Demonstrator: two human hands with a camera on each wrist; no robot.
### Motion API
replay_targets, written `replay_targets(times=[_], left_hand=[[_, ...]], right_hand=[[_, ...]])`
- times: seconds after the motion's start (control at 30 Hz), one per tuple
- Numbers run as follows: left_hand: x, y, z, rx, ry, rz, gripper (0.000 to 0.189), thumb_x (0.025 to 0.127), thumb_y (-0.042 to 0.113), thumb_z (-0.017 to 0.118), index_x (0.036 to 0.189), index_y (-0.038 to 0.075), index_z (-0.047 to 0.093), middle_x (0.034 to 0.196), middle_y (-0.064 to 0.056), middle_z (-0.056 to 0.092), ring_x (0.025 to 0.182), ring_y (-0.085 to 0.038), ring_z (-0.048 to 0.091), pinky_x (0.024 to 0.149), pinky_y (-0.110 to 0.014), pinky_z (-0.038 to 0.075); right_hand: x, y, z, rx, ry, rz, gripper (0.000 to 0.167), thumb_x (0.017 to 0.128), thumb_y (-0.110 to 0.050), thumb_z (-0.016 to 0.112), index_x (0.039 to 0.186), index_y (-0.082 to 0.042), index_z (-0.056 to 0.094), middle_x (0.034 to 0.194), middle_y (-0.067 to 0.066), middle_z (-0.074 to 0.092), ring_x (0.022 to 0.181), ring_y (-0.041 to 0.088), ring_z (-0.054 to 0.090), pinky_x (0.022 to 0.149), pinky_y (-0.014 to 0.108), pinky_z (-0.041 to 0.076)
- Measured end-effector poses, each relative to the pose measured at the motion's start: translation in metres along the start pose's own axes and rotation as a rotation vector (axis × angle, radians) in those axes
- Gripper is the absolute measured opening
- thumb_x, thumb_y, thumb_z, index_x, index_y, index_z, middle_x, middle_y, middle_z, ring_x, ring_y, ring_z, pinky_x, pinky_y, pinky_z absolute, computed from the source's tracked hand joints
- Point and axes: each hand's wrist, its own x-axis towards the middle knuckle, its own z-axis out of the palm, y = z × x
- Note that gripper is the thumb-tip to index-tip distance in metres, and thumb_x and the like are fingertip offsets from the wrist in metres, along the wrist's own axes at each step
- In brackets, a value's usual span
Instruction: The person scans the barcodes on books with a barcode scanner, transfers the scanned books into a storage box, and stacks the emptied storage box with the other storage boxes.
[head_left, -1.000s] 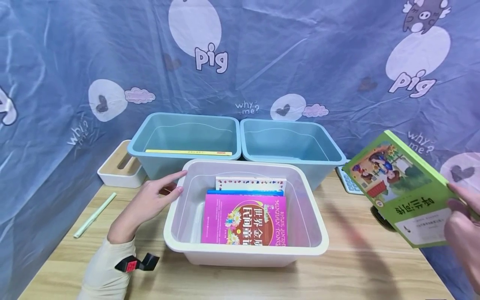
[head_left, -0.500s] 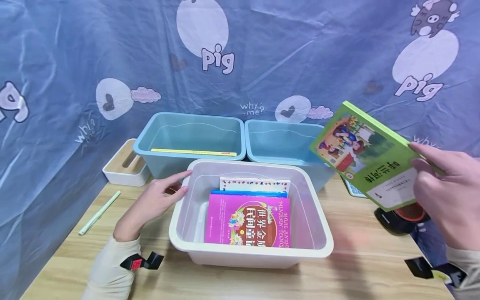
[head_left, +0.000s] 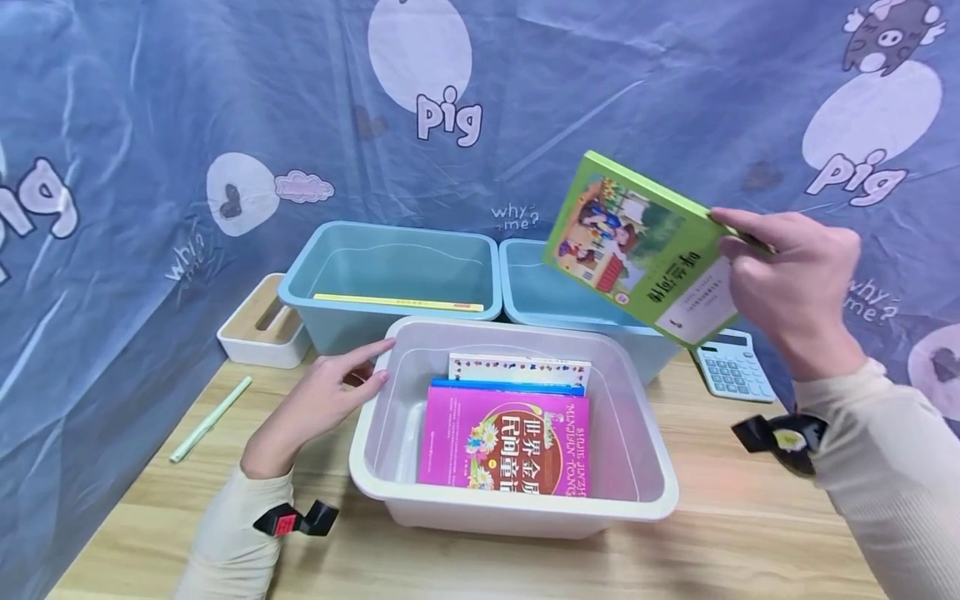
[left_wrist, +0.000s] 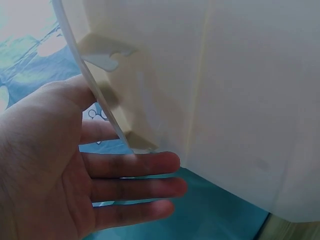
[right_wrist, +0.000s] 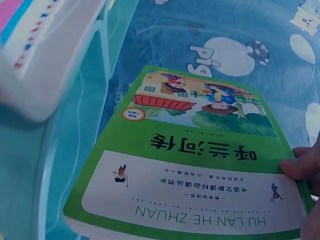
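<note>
A green book [head_left: 645, 250] with a picture cover is held by its spine edge in my right hand [head_left: 798, 283], thumb on the cover. In the head view it hangs tilted in the air, overlapping the right blue bin [head_left: 547, 292]. The right wrist view shows the book's cover [right_wrist: 200, 145] close up. My left hand [head_left: 322, 400] rests its thumb and index fingertips on the left rim of the white bin [head_left: 517, 510]. In the left wrist view its other fingers [left_wrist: 135, 164] stretch straight below the rim. A magenta book [head_left: 465, 442] lies in the white bin, before a blue-edged one.
The left blue bin [head_left: 390, 233] contains a thin yellow-edged book [head_left: 397, 302]. A wood-topped white tissue box [head_left: 262, 346] stands at its left, with a pale green pen [head_left: 210, 421] nearer. A light blue calculator [head_left: 731, 367] lies at the right on the wooden table [head_left: 720, 533].
My right hand has carried the green book leftward and upward, from the right edge to over the right blue bin. The left hand stays at the white bin's rim.
</note>
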Motion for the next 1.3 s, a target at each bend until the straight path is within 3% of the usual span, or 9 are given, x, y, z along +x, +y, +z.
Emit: replay_targets(times=[0.1,0.2,0.37,0.43,0.53,0.6,0.63,0.83,1.3], left_hand=[[0.001,0.0,0.0,0.001,0.0,0.007,0.05,0.1,0.023,0.064,0.146,0.008,0.053,0.095,-0.007,0.072,0.092,-0.019,0.067,0.088,-0.044,0.056],[0.001,0.0,0.0,0.001,0.0,0.016,0.05,0.099,0.022,0.064,0.146,0.007,0.053,0.095,-0.007,0.072,0.091,-0.018,0.067,0.088,-0.043,0.056],[0.003,0.0,0.0,0.0,0.007,0.035,0.049,0.099,0.021,0.064,0.145,0.007,0.055,0.093,-0.006,0.072,0.089,-0.017,0.067,0.086,-0.043,0.057],[0.004,0.0,0.0,-0.001,0.008,0.037,0.049,0.099,0.021,0.064,0.145,0.006,0.055,0.092,-0.006,0.071,0.088,-0.017,0.067,0.086,-0.042,0.057],[0.004,0.0,-0.001,-0.003,0.006,0.034,0.049,0.099,0.021,0.065,0.145,0.007,0.055,0.092,-0.007,0.071,0.088,-0.017,0.066,0.085,-0.041,0.057],[0.004,0.0,0.0,-0.003,0.001,0.021,0.049,0.099,0.021,0.065,0.145,0.008,0.055,0.092,-0.006,0.07,0.089,-0.017,0.066,0.085,-0.04,0.057],[0.004,0.0,0.0,-0.004,-0.002,0.015,0.05,0.099,0.021,0.065,0.146,0.008,0.054,0.093,-0.006,0.07,0.089,-0.017,0.066,0.085,-0.04,0.057],[0.003,0.0,-0.001,-0.007,-0.01,-0.004,0.05,0.099,0.021,0.065,0.146,0.009,0.054,0.093,-0.006,0.068,0.089,-0.017,0.064,0.085,-0.039,0.057],[0.003,0.001,-0.002,-0.009,-0.02,-0.004,0.051,0.099,0.023,0.063,0.147,0.009,0.053,0.093,-0.005,0.069,0.09,-0.017,0.065,0.086,-0.041,0.057]], right_hand=[[0.008,-0.011,0.021,0.035,-0.018,-0.012,0.028,0.078,0.008,0.065,0.095,-0.008,0.081,0.094,0.022,0.075,0.076,-0.03,0.052,0.069,-0.004,0.039],[0.012,-0.02,0.041,0.051,-0.037,-0.094,0.027,0.081,0.008,0.065,0.097,-0.006,0.08,0.095,0.021,0.075,0.081,-0.026,0.054,0.074,-0.003,0.039],[0.013,-0.032,0.075,0.07,-0.049,-0.182,0.026,0.082,0.008,0.064,0.099,-0.004,0.08,0.095,0.019,0.076,0.083,0.017,0.073,0.075,-0.001,0.038],[0.012,-0.037,0.089,0.089,-0.055,-0.184,0.027,0.083,0.008,0.063,0.1,-0.004,0.08,0.096,0.018,0.076,0.083,0.032,0.073,0.075,0.009,0.048],[0.01,-0.044,0.109,0.106,-0.053,-0.22,0.028,0.084,0.01,0.062,0.1,-0.004,0.08,0.097,0.018,0.076,0.083,0.034,0.073,0.072,0.032,0.059],[0.008,-0.049,0.124,0.13,-0.028,-0.241,0.029,0.083,0.011,0.061,0.099,-0.004,0.08,0.097,0.017,0.077,0.082,0.034,0.073,0.069,0.047,0.059],[0.006,-0.052,0.132,0.15,-0.012,-0.249,0.029,0.083,0.012,0.061,0.099,-0.003,0.08,0.097,0.017,0.077,0.082,0.035,0.073,0.069,0.048,0.059],[-0.003,-0.071,0.171,0.252,0.046,-0.224,0.029,0.083,0.011,0.063,0.1,-0.005,0.08,0.097,0.014,0.077,0.081,0.033,0.071,0.07,0.046,0.058],[-0.029,-0.097,0.217,0.299,-0.059,-0.186,0.025,0.087,0.005,0.067,0.105,-0.006,0.079,0.1,0.014,0.077,0.084,0.03,0.072,0.073,0.042,0.059]])
